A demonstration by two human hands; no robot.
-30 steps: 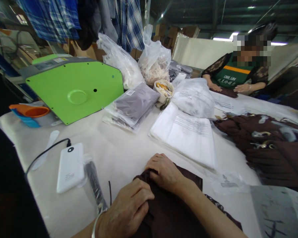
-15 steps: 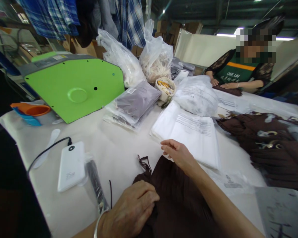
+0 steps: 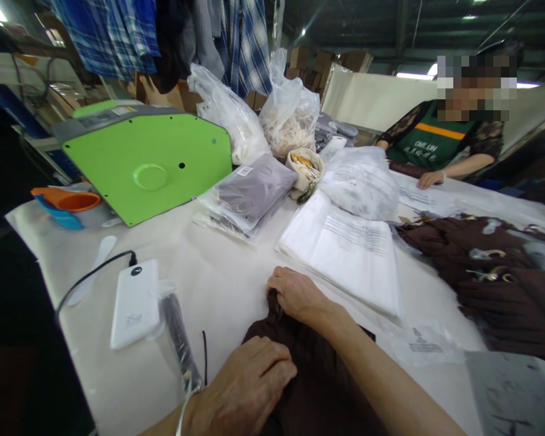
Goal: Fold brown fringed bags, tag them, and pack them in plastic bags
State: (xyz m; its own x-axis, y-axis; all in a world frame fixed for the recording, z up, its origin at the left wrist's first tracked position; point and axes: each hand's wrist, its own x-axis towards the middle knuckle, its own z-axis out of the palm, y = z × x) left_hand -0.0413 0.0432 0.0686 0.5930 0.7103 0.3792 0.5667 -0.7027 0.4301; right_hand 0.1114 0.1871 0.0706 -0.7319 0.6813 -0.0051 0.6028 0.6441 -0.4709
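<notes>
A dark brown garment [image 3: 327,381] lies gathered on the table in front of me. My left hand [image 3: 249,381], with a white bracelet at its wrist, rests on the garment's left side, fingers curled and closed on the fabric. At the garment's far end my right hand [image 3: 297,297] is closed around its narrow, bunched brown tip; the fingertips partly hide what they pinch. A stack of white printed plastic bags [image 3: 345,254] lies just beyond my right hand. Left of my left hand is a dark strip in clear plastic [image 3: 179,333].
A white power bank [image 3: 136,306] with a black cable lies left. Behind stand a green-sided machine [image 3: 149,166], packed grey garments [image 3: 254,191] and a small fabric pot [image 3: 305,166]. Brown garments [image 3: 504,272] are piled right. A person in a green apron [image 3: 429,142] works across the table.
My right hand has moved left and down from beside the white bags and closed on the garment's tip, where loose brown ties showed. My left hand stays on the fabric.
</notes>
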